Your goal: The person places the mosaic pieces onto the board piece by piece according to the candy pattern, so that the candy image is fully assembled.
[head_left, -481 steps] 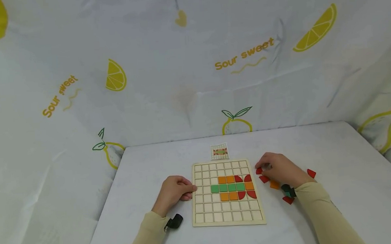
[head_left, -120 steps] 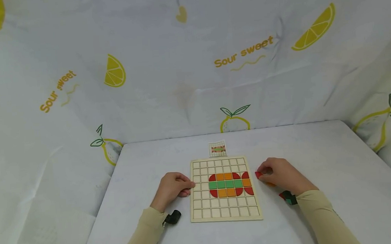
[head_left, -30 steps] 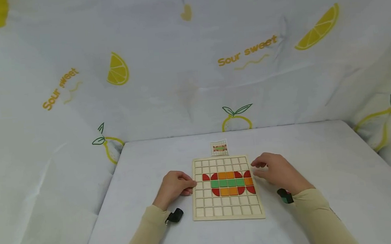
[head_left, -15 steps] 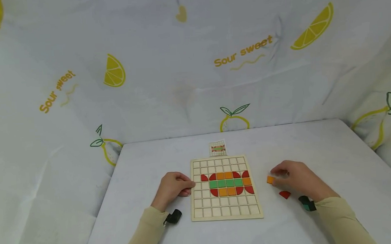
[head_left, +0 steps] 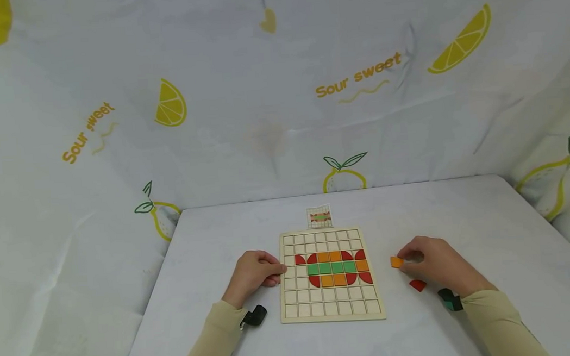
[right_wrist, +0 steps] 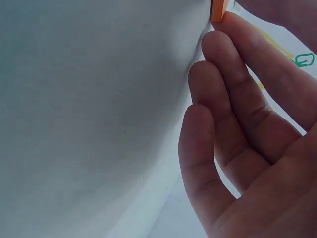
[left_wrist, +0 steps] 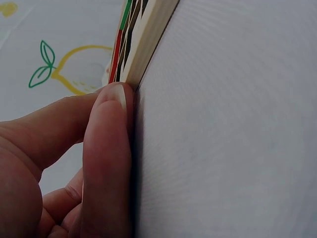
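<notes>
My left hand [head_left: 253,273] pinches the left edge of a pale wooden grid board [head_left: 331,309] between thumb and index finger; in the left wrist view the thumb [left_wrist: 106,144] lies right at the board's side. Coloured tiles fill the board's middle rows: a green row [head_left: 330,268], orange squares above and below it, and red quarter-circles. One red quarter-circle [head_left: 300,260] sits alone at the pattern's upper left. Right of the board, my right hand [head_left: 434,264] grips an orange square tile [head_left: 396,262] by thumb and index fingertips. The right wrist view shows only that tile's edge [right_wrist: 218,10].
A loose red quarter-circle tile [head_left: 418,285] lies on the white table [head_left: 334,349] just below my right hand. Behind the board stands a small pattern card [head_left: 319,217]. Lemon-printed cloth [head_left: 245,164] rises at the back and sides.
Over the longer span, red quarter-circles have joined the pattern's left side. Within the last second my right hand moved right from the board's edge to the orange tile. My left hand stays put.
</notes>
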Motion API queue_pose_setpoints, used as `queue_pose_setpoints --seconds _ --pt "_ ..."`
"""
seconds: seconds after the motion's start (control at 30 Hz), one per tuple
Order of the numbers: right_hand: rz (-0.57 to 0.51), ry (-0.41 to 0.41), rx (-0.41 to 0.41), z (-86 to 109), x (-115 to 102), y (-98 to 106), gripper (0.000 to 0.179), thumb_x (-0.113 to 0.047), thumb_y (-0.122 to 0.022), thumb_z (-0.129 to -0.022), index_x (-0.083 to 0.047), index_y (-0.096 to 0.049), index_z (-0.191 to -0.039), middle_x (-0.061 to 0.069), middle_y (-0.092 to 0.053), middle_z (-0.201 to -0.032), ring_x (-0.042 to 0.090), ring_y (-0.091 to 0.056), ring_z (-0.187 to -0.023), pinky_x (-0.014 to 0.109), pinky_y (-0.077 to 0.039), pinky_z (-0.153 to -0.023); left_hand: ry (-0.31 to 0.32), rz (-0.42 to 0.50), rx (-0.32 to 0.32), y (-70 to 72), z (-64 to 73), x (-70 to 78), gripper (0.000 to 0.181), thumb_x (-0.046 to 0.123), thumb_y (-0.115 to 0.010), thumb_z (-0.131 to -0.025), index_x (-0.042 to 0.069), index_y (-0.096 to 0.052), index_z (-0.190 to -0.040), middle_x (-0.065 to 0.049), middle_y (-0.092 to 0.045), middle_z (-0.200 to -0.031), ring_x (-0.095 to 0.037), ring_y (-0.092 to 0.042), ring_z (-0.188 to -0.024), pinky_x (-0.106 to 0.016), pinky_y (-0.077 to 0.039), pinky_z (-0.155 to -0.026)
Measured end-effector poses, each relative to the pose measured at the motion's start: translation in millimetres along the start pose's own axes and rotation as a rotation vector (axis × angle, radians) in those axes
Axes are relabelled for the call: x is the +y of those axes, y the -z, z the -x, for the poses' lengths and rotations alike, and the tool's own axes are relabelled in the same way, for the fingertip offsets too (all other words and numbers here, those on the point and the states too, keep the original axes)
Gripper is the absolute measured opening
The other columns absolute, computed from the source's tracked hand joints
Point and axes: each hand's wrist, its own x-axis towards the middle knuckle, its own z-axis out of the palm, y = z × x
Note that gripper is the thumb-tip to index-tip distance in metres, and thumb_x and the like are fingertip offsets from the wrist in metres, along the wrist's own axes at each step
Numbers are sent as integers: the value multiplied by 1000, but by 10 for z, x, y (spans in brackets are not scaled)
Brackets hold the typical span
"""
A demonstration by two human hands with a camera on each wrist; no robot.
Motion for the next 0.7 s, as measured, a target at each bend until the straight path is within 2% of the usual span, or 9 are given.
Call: queue_pose_setpoints --seconds 0.23,0.37,0.7 --pt "0 40 13 -62 -79 -26 22 -24 -87 -91 -14 -81 -110 0 -76 -108 22 -66 -101 47 -62 -90 7 0 0 -8 -13 -3 25 20 -92 -85 5 -77 -97 -4 -77 -74 -11 -73 -63 -25 -66 -64" --pt "-1 69 15 -135 -212 -54 19 -24 -86 -93 -15 -82 -109 -1 -75 -106 21 -66 -100 44 -62 -89 2 4 1 -5 -36 -25 24 20 -92 -85 5 -77 -97 -5 -77 -75 -12 -73 -63 -25 -66 -63" --pt "-61 100 -23 -325 -606 -168 16 -24 -84 -94 -16 -82 -108 -1 -75 -106 22 -65 -103 47 -61 -95 0 8 0 -6 -60 -51 25 22 -93 -84 6 -77 -96 -5 -78 -75 -12 -74 -63 -26 -66 -64"
